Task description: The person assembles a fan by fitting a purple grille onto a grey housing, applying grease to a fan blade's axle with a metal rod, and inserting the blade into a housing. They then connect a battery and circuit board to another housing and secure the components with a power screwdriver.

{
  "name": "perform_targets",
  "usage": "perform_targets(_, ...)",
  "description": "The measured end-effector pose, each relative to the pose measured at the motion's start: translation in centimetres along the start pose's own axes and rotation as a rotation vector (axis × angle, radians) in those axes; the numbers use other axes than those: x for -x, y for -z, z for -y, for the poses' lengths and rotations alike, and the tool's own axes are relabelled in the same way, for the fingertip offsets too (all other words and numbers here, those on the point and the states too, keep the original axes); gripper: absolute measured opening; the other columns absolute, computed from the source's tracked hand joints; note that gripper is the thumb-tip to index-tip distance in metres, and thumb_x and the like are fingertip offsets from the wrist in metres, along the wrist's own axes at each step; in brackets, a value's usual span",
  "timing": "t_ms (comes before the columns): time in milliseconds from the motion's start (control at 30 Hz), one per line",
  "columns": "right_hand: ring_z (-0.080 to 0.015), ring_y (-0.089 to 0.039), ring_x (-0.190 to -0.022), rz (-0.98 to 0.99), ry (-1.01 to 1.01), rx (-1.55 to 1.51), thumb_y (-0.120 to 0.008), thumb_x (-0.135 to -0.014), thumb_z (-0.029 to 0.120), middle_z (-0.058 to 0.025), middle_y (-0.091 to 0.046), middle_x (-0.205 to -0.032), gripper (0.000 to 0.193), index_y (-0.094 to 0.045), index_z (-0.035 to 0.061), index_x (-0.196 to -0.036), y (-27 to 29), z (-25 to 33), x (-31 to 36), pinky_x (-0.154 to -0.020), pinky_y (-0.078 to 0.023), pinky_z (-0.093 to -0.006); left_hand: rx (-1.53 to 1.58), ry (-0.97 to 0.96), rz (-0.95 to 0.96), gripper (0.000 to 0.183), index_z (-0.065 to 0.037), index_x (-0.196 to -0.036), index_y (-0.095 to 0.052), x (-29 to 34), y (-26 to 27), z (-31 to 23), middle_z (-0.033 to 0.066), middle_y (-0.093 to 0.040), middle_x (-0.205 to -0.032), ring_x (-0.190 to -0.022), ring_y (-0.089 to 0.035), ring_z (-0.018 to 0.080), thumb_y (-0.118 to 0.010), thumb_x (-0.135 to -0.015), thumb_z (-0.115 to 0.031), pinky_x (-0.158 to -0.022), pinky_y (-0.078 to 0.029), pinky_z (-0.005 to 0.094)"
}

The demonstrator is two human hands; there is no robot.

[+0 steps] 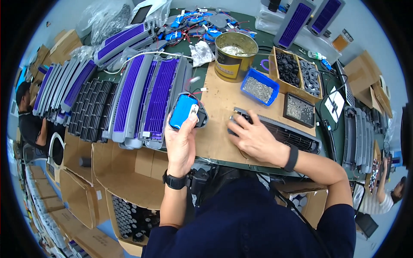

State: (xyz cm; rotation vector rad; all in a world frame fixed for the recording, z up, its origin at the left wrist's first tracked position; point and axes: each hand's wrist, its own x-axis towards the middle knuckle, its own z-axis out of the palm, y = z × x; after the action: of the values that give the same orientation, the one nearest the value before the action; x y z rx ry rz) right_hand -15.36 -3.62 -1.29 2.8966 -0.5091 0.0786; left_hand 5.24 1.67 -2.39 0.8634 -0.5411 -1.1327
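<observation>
My left hand (183, 144) is raised over the near edge of the work surface, fingers closed around a blue battery pack (182, 112) on a dark grey base. Its thumb presses the pack's side, and thin red and black wires with a white connector (203, 89) rise from the top. To the right, my right hand (258, 136) bends its spread fingers over the left end of a long grey housing with black slats (297, 138). This housing lies on a cardboard sheet (215, 142). Some of that hand's fingertips are hidden.
Purple-and-grey slatted housings (161, 99) stand on the left. Behind the cardboard are a yellow-and-black can (232, 66), a blue screw tray (260, 86), a black screw box (299, 110) and a wooden parts box (297, 71). Blue battery units (211, 26) lie at the back.
</observation>
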Motion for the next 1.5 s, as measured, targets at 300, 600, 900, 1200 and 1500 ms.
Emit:
perform_targets(300,-0.0395,-0.041,-0.124,-0.126,-0.06,-0.362,-0.079,-0.064,0.031,-0.0194,-0.046,-0.125,0.043,-0.056,-0.0033,-0.077,0.8,-2.7,1.0,-0.102,-0.037,-0.0525,0.005,0.139,0.068,0.047,-0.004,-0.126,-0.05,-1.6,-0.1,3.0,0.0062,-0.062,-0.113,-0.1,-0.061,0.0122,-0.071,-0.084,-0.001,-0.09,-0.049,0.0276)
perform_targets(600,-0.047,-0.048,-0.116,0.438,-0.177,-0.596,-0.083,-0.064,0.035,-0.0347,-0.032,-0.131,0.081,-0.04,-0.0161,-0.109,2.7,-7.1,1.2,-0.098,-0.045,-0.0443,-0.438,0.058,0.114,0.052,0.0,-0.114,-0.051,-2.2,-1.4,4.9,0.0077,-0.062,-0.104,-0.091,-0.061,0.0126,-0.082,-0.073,-0.006,-0.082,-0.051,0.0266)
perform_targets(900,-0.0382,-0.046,-0.11,0.106,-0.263,-0.898,-0.08,-0.076,0.032,-0.0268,-0.046,-0.117,0.055,-0.039,-0.0012,-0.092,1.0,-6.1,1.1,-0.094,-0.04,-0.0425,-0.89,0.072,0.214,0.049,0.0,-0.106,-0.049,-2.7,-2.3,4.4,0.0151,-0.065,-0.092,-0.083,-0.065,0.0218,-0.08,-0.071,-0.014,-0.076,-0.051,0.0345)
perform_targets(1200,-0.0237,-0.052,-0.081,-0.318,-0.343,-1.346,-0.052,-0.082,-0.007,-0.0111,-0.056,-0.083,0.023,-0.036,0.0022,-0.07,-0.6,-6.5,-0.2,-0.08,-0.041,-0.0359,-1.13,0.148,0.368,0.05,0.0,-0.116,-0.048,-2.6,-5.2,3.4,0.0177,-0.063,-0.103,-0.095,-0.064,0.0267,-0.075,-0.074,-0.005,-0.083,-0.051,0.037)
perform_targets(1500,-0.03,-0.058,-0.078,-0.222,-0.375,-1.146,-0.05,-0.081,-0.009,-0.011,-0.058,-0.081,0.014,-0.057,0.0016,-0.077,-1.0,-7.3,0.6,-0.07,-0.046,-0.037,-1.036,0.164,0.508,0.062,-0.003,-0.137,-0.037,-3.3,-5.7,3.5,0.0159,-0.055,-0.118,-0.109,-0.056,0.0234,-0.064,-0.081,0.0,-0.093,-0.046,0.0339)
